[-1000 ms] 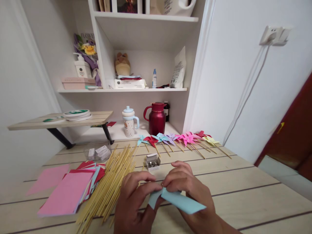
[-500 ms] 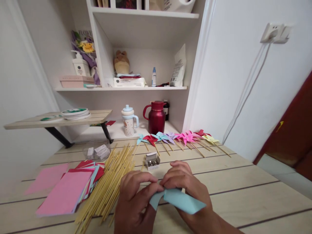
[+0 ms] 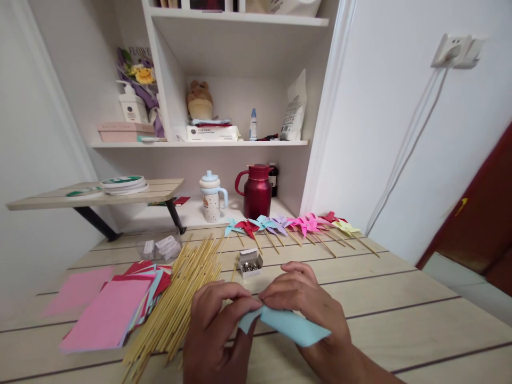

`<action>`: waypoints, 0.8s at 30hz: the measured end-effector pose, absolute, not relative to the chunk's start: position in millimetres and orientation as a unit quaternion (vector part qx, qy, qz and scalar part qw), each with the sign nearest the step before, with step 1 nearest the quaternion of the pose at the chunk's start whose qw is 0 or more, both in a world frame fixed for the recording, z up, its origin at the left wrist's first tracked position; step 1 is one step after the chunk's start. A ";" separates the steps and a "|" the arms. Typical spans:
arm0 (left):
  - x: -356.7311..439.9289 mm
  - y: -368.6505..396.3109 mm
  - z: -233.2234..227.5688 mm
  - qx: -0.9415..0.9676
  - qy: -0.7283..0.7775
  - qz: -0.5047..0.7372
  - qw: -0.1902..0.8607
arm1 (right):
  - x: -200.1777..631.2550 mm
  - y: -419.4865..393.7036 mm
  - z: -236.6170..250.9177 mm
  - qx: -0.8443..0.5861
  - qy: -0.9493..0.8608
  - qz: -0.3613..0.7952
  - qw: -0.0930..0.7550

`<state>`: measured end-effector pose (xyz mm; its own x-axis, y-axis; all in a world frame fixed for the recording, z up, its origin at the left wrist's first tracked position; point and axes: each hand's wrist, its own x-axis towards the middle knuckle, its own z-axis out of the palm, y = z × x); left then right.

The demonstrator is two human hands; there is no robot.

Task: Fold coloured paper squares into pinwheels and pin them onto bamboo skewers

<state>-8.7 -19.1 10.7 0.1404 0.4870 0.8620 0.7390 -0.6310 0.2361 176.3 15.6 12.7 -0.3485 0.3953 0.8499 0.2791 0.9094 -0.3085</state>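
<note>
Both of my hands pinch a light blue paper sheet [image 3: 292,326] just above the wooden table [image 3: 400,309]. My left hand [image 3: 218,325] grips its left end with thumb and forefinger. My right hand [image 3: 308,306] presses the paper's middle and its top edge. The two hands' fingertips meet at one point on the paper. A pile of thin wooden sticks [image 3: 180,304] lies just left of my left hand. A small open box of metal pins [image 3: 250,264] sits just beyond my fingers.
Pink, red and blue paper sheets [image 3: 108,314] lie at the left. A row of finished paper pinwheels [image 3: 288,226] lies at the far table edge. Behind stand a red jug [image 3: 256,192], a cup [image 3: 212,198] and white shelves [image 3: 200,143]. A clear box [image 3: 160,248] sits near the sticks.
Both hands and the blue paper have shifted slightly left. The view tilted up a little. The grip on the paper is the same.
</note>
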 end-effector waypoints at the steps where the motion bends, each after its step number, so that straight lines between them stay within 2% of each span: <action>1: -8.7 -19.1 10.5 -0.745 -0.410 -0.511 0.124 | 175.9 15.9 11.9 -0.209 -0.818 0.058 0.532; 10: -13.1 -20.9 9.4 -0.756 -0.384 -0.500 0.175 | 174.8 16.9 11.2 -0.198 -0.818 0.080 0.534; 15: -7.5 -19.1 8.6 -0.742 -0.406 -0.513 0.146 | 172.3 16.4 12.1 -0.210 -0.803 0.110 0.547; 17: -2.8 -16.7 8.4 -0.713 -0.441 -0.535 0.105 | 169.1 17.6 9.8 -0.272 -0.773 0.195 0.538; 21: 3.7 -12.1 9.8 -0.652 -0.486 -0.581 0.016 | 162.6 22.3 4.5 -0.375 -0.647 0.475 0.464; 24: 4.4 -10.9 13.1 -0.633 -0.502 -0.586 -0.056 | 160.9 24.9 3.9 -0.371 -0.603 0.539 0.457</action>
<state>4.4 -10.9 13.1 -0.1914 0.7015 0.6865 0.5705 -0.4896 0.6594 160.9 24.9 3.9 -0.3075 0.9395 0.1511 -0.0452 0.1442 -0.9885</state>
